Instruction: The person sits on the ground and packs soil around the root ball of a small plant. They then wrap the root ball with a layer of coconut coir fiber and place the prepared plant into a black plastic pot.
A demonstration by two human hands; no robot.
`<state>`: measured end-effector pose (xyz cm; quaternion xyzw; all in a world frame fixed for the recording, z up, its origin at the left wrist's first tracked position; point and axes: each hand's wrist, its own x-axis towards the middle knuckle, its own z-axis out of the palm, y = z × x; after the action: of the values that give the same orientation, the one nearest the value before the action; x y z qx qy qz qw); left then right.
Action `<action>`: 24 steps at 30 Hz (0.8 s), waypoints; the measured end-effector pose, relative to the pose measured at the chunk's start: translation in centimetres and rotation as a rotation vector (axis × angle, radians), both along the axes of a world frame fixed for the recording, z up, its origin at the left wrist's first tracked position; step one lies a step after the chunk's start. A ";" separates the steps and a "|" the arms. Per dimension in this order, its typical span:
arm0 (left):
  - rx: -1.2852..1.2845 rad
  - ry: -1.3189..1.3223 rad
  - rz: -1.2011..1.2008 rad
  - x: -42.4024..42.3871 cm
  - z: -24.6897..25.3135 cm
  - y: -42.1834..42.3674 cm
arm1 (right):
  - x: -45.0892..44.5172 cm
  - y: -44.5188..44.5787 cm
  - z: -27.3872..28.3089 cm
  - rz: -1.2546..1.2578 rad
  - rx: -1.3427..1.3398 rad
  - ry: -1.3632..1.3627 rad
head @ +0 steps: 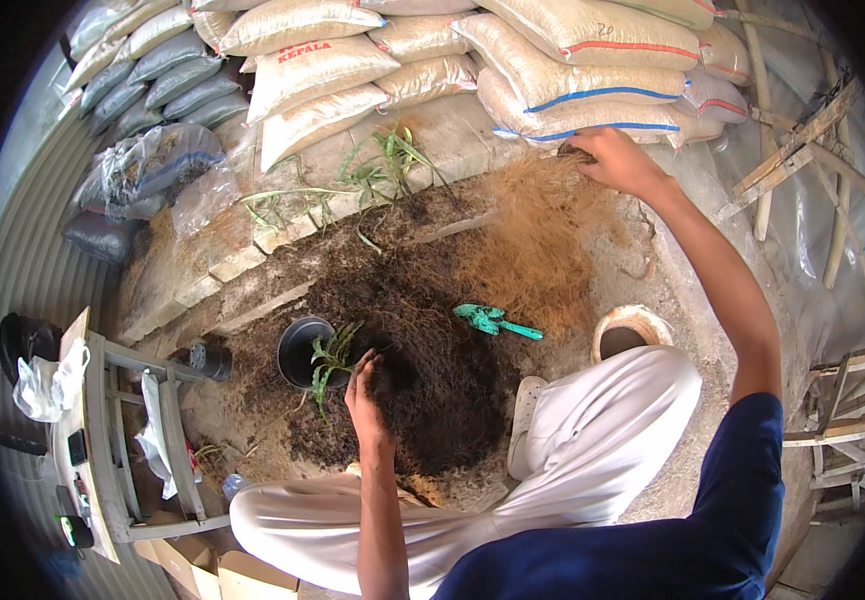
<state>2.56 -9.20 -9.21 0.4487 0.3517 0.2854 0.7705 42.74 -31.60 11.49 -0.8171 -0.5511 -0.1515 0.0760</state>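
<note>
My left hand grips a small plant with pointed green leaves near its base, its roots hidden by the hand and dark soil. Just left of it, a black plastic pot stands on the ground. Beneath and beyond the hand spreads a heap of dark potting soil mixed with fibres. My right hand is stretched far forward and pinches a dark brown clump at the far edge of a pile of brown coconut fibre. A green hand trowel lies between soil and fibre.
Stacked filled sacks line the back. Uprooted plants lie by the concrete curb. A round container stands beside my right knee. At left are a wooden bench and a small black pot; wooden poles lean at right.
</note>
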 end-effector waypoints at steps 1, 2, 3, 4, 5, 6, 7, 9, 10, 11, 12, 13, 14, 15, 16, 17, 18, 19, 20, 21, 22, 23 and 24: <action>0.052 -0.014 -0.036 0.3 1.2 -0.2 | -1.8 0.1 1.8 0.031 -0.018 0.013; 0.054 -0.006 -0.060 0.5 2.0 -0.3 | -3.8 0.6 3.6 0.063 -0.037 0.026; 0.057 0.001 -0.087 0.7 2.7 -0.4 | -5.5 0.9 5.0 0.091 -0.055 0.039; 0.061 0.008 -0.114 1.1 3.2 -0.3 | -6.9 1.1 5.9 0.140 -0.051 0.040; 0.036 -0.085 -0.144 1.6 2.9 0.3 | -8.4 1.7 6.8 0.194 -0.071 0.059; 0.013 -0.176 -0.182 2.6 2.3 1.1 | -10.0 2.3 7.6 0.241 -0.089 0.079; -0.009 -0.266 -0.217 3.4 1.8 1.9 | -11.6 2.9 8.2 0.291 -0.107 0.101; -0.130 -0.397 -0.296 5.4 5.4 1.8 | -14.0 4.2 8.3 0.377 -0.090 0.166; -0.192 -0.460 -0.340 6.0 7.4 1.4 | -14.5 4.9 7.6 0.419 -0.076 0.188; -0.386 -0.499 -0.381 6.1 8.8 1.0 | -15.0 6.0 7.0 0.467 -0.057 0.206; -0.498 -0.514 -0.334 6.3 9.0 1.2 | -16.0 7.5 6.5 0.518 -0.083 0.253; -0.610 -0.528 -0.284 6.4 8.8 1.6 | -16.9 9.2 5.8 0.570 -0.110 0.302; -0.639 -0.596 -0.275 6.9 7.7 1.3 | -17.0 10.7 4.2 0.588 -0.084 0.304; -0.689 -0.666 -0.309 7.6 6.4 0.7 | -16.4 12.0 1.7 0.601 -0.063 0.309; -0.737 -0.737 -0.334 8.2 5.2 0.2 | -16.0 12.9 0.1 0.622 -0.044 0.316; -0.785 -0.802 -0.353 8.4 4.3 -0.4 | -16.2 13.2 -0.6 0.615 -0.085 0.151; -0.806 -0.771 -0.304 8.2 4.1 -1.4 | -16.7 13.1 -1.3 0.601 -0.123 -0.012; -0.748 -0.772 -0.284 7.7 3.1 -1.5 | -17.9 13.3 -1.3 0.594 -0.158 -0.173; -0.691 -0.772 -0.266 7.5 1.7 -1.3 | -18.9 13.1 -0.9 0.530 -0.210 -0.166; -0.731 -0.798 -0.249 7.2 1.4 -1.5 | -19.4 12.8 -0.2 0.482 -0.193 -0.164; -0.765 -0.824 -0.223 6.6 1.3 -1.4 | -20.1 12.8 0.3 0.444 -0.175 -0.160; -0.751 -0.785 -0.201 6.2 0.8 -1.1 | -20.6 12.7 0.6 0.405 -0.158 -0.156; -0.739 -0.753 -0.182 5.8 0.6 -0.7 | -21.1 12.6 0.9 0.393 -0.119 -0.134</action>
<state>8.38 -9.91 -8.64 0.0427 0.0876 0.2157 0.9716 21.68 -18.97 12.41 -0.6850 -0.7116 -0.1552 0.0188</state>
